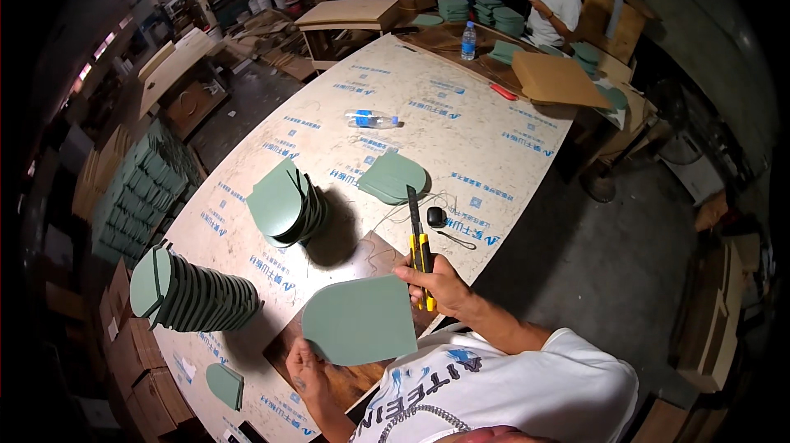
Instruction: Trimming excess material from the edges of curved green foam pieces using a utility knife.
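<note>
Lower centre: green panel (360,321) pinched by left-hand fingers (302,351), tips hidden; cutter (420,252), partly covered, gripped by right-hand fingers (413,277).

Table (485,142) bears green stacks (278,202), bottle (372,120), perhaps black case (436,216).

Smooth green panel (360,321) with a mostly matt face; from here I can't tell whether it is board or plastic. The knife (422,258) has a plastic-looking handle and a dark metal blade (413,204). The tabletop (313,134) looks smooth but scuffed. The bottle (374,119) lying on it is clear, shiny plastic. The wearer's shirt (535,385) is cloth; the brown sheet (555,79) beyond looks like matt cardboard.
</note>
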`<state>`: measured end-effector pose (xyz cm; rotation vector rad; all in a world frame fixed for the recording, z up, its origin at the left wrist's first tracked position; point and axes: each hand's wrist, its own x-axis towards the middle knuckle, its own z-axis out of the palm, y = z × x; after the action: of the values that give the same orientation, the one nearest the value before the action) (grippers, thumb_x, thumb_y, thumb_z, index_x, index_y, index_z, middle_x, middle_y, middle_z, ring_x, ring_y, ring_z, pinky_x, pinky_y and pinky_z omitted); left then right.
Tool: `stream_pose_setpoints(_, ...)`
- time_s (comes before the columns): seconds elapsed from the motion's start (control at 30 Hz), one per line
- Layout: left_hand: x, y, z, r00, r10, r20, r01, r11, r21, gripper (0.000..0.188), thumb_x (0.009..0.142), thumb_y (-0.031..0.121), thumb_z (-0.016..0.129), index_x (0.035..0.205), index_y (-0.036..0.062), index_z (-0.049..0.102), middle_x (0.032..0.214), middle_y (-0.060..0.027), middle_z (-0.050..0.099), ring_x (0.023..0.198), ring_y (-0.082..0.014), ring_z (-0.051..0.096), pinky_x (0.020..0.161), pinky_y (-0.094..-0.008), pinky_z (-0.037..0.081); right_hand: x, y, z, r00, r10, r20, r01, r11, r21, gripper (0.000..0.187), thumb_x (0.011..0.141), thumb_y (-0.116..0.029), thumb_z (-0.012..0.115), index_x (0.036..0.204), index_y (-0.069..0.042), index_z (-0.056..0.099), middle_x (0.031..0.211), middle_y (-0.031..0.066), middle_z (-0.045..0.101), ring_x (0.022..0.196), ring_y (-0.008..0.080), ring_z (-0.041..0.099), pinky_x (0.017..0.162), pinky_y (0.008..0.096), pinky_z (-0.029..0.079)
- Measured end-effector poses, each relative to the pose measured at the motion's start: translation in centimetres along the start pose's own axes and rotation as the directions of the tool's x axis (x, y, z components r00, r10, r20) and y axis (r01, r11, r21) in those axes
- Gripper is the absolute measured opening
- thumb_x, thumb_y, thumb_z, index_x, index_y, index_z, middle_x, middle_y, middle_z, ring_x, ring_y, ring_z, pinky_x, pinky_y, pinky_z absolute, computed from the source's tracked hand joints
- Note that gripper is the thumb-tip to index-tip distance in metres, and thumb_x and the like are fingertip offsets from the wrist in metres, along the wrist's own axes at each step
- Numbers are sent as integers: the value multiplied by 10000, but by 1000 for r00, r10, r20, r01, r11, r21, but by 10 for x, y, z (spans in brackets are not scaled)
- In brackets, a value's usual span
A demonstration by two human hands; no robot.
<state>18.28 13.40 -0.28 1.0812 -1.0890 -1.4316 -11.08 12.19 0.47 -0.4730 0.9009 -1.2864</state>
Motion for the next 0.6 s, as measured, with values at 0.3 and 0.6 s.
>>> stream_pose_setpoints(0.3,-8,-87,16,619,-440,651,775,478,-414,318,961,282,575,1107,2,615,866,-75,644,803,-207,657,692,-366,554,-10,-13,-6,928,-278,247,334,915,-225,170,920,-116,668,1019,7,606,844,65,627,616,79,526,570,234,465)
stream_pose_setpoints(0.6,21,-76,66,869,-405,284,488,798,-353,364,974,258,580,1198,-29,584,1068,-90,675,954,-199,636,879,-339,501,-3,-6,-39,902,-337,-270,295,937,-187,133,904,-107,643,987,-4,633,904,65,673,692,106,598,653,258,498)
